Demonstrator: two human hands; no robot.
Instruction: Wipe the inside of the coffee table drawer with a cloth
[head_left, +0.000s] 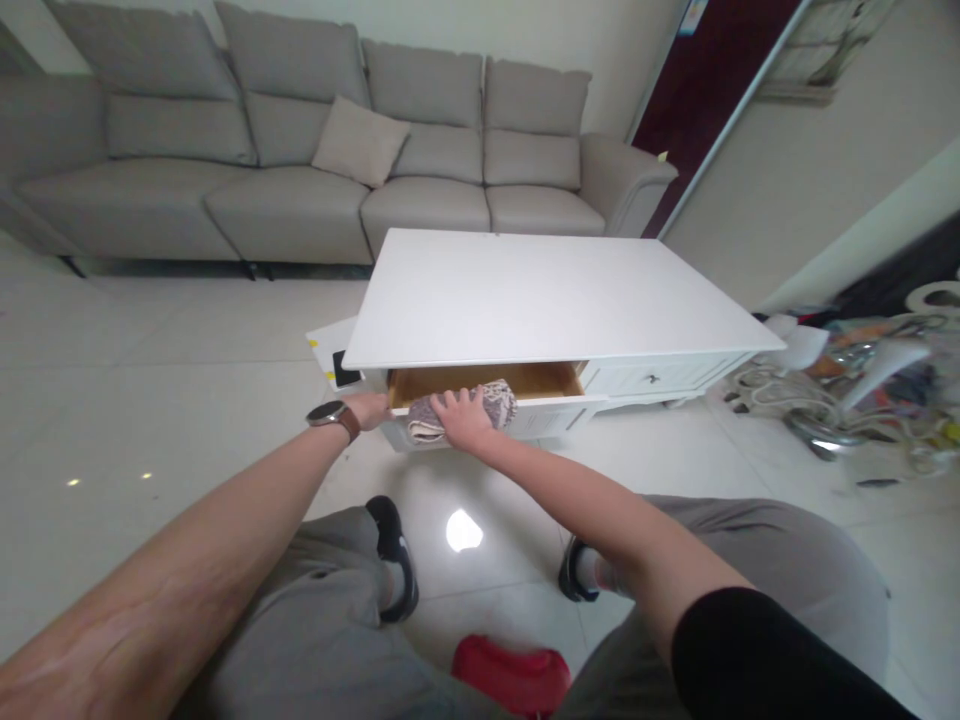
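A drawer (525, 380) of the white coffee table (540, 300) stands pulled out, showing its bare wooden inside. My right hand (466, 418) is closed over a folded patterned cloth (498, 402), which rests against the drawer's front edge. Its fingers lie across the cloth's top, and the thumb side is partly hidden. At the drawer's left front corner is my left hand (369, 409), its fingers closed on the drawer's side; the fingertips are hard to see. A watch (328, 412) sits on my left wrist.
A grey sofa (427, 200) with a loose cushion (360, 140) stands behind the table. A second, closed drawer (660, 376) is to the right. Cables and a lamp-like stand (825, 430) clutter the right floor. A red object (511, 675) lies below me, between my legs.
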